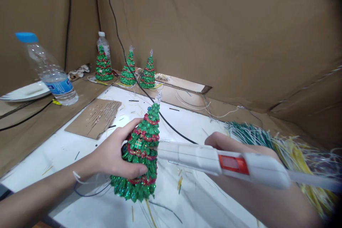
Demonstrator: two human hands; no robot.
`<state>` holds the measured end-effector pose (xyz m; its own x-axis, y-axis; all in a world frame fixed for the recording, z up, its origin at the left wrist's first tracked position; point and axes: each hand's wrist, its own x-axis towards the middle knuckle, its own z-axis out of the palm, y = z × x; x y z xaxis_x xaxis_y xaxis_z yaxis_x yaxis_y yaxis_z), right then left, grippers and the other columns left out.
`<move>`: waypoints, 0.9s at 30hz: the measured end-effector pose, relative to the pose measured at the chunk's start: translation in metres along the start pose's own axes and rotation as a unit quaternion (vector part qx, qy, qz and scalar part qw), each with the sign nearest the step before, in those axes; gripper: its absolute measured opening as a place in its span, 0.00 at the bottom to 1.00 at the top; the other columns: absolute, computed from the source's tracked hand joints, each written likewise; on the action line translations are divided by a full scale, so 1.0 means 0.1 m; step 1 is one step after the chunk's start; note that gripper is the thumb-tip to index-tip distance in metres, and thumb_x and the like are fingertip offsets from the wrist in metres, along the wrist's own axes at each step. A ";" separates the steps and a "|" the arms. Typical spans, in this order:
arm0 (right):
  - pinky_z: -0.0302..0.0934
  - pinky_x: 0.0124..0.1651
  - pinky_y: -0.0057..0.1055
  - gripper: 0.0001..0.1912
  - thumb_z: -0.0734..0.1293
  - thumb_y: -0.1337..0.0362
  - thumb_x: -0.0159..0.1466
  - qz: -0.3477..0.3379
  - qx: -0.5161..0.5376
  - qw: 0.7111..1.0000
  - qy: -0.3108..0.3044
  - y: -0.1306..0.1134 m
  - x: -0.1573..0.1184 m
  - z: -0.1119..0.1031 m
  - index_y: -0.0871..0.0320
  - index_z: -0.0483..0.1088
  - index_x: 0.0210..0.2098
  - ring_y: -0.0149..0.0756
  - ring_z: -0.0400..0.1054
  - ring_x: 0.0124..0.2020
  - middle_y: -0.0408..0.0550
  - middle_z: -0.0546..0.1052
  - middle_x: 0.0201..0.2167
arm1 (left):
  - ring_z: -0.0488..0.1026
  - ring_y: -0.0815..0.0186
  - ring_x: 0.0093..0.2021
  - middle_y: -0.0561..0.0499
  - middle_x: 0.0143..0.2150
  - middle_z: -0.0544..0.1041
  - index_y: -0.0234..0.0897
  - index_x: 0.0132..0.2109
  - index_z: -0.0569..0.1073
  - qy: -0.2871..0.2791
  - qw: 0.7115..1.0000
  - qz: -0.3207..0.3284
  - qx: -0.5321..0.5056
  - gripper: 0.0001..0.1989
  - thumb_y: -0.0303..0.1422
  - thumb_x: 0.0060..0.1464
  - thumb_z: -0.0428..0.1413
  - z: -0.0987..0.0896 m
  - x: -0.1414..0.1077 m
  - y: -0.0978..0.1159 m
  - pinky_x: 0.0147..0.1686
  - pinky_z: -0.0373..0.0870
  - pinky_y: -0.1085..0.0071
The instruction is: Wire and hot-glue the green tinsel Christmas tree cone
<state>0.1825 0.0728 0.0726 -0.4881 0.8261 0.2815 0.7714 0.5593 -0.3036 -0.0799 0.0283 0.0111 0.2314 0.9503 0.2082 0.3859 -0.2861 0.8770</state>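
Note:
My left hand (pixel 117 153) is wrapped around a small green glittery Christmas tree (pixel 141 164), which has red garland and a clear tip. The tree leans slightly to the right above the white work surface (pixel 93 164). In my right hand (pixel 240 149) is a white glue gun (pixel 195 156) with a red-orange panel and a translucent stick coming out of its rear. Its front end meets the right side of the tree, and the nozzle tip itself is hard to make out. Wires hang from beneath the tree's base.
Three similar trees (pixel 147 73) stand at the back. Two water bottles (pixel 60 83), one blue-capped, and a white plate (pixel 25 92) are on the left. Ridged cardboard (pixel 93 117) lies on the surface. A black cable (pixel 171 123) crosses the middle. Bundled wires (pixel 288 153) lie at right.

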 end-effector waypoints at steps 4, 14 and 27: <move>0.52 0.15 0.26 0.05 0.61 0.60 0.51 -0.007 -0.008 1.000 0.005 0.03 -0.01 0.02 0.52 0.61 0.20 0.30 0.57 0.12 0.36 0.65 0.12 | 0.71 0.49 0.54 0.46 0.55 0.73 0.40 0.62 0.58 0.000 1.000 -0.002 0.001 0.43 0.39 0.40 0.65 0.00 0.00 0.01 0.53 0.69 0.59; 0.50 0.17 0.22 0.05 0.64 0.67 0.50 -0.106 -0.065 0.991 0.050 0.04 -0.05 -0.04 0.52 0.61 0.25 0.26 0.56 0.13 0.32 0.63 0.12 | 0.71 0.50 0.53 0.46 0.55 0.73 0.40 0.63 0.58 -0.002 1.000 -0.001 0.001 0.43 0.39 0.39 0.65 -0.01 0.01 0.02 0.52 0.69 0.60; 0.51 0.20 0.27 0.02 0.62 0.63 0.50 -0.052 -0.040 0.997 0.039 0.01 -0.09 -0.08 0.52 0.62 0.22 0.28 0.53 0.13 0.35 0.63 0.12 | 0.68 0.48 0.56 0.45 0.58 0.70 0.40 0.62 0.59 0.013 0.999 0.037 0.024 0.43 0.41 0.39 0.65 0.00 0.01 -0.05 0.55 0.67 0.58</move>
<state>0.1906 0.0653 0.0769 -0.5375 0.7538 0.3779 0.7494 0.6325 -0.1958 -0.0814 0.0303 0.0069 0.2384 0.9292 0.2825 0.4114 -0.3601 0.8373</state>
